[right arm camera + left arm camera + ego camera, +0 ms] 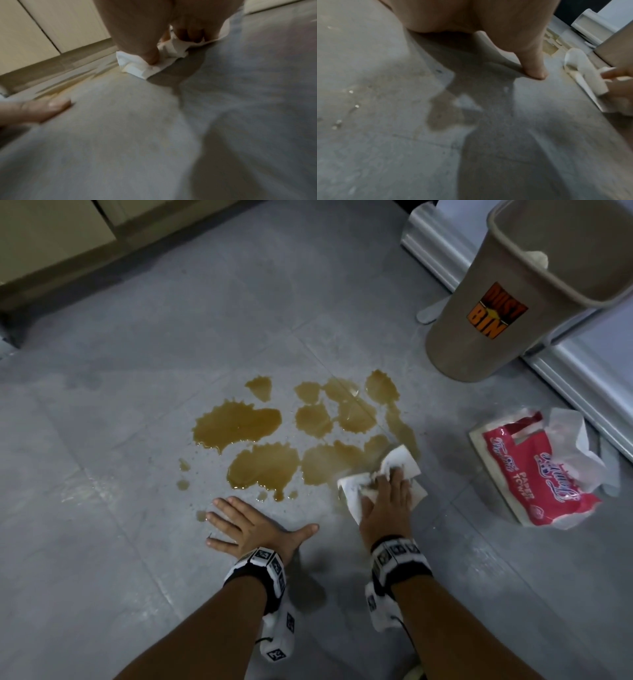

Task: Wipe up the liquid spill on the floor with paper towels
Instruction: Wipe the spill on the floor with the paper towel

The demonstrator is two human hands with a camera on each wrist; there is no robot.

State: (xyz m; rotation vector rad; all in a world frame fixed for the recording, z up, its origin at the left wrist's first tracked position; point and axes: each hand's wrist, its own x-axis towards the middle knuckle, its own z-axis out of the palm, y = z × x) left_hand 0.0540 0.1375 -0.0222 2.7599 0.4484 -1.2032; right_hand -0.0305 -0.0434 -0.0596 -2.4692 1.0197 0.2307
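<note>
Pressed towel point(404, 460) onto floor point(102, 508) with right hand point(387, 498), fingers bent and bunching it, at near right edge of spill point(239, 422) (brown puddles, mostly unwiped). Rested left hand point(253, 529) flat nearby, fingers spread, holding nothing.

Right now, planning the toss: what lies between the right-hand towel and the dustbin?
In the head view, a brown spill streak, then bare floor.

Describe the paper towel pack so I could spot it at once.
Find the tall greyish dust bin at the far right of the floor. Just nearer than it, right of the brown spill, lies the paper towel pack. It alone is red and white: a torn-open plastic wrapper printed PAPER TOWEL.
</note>
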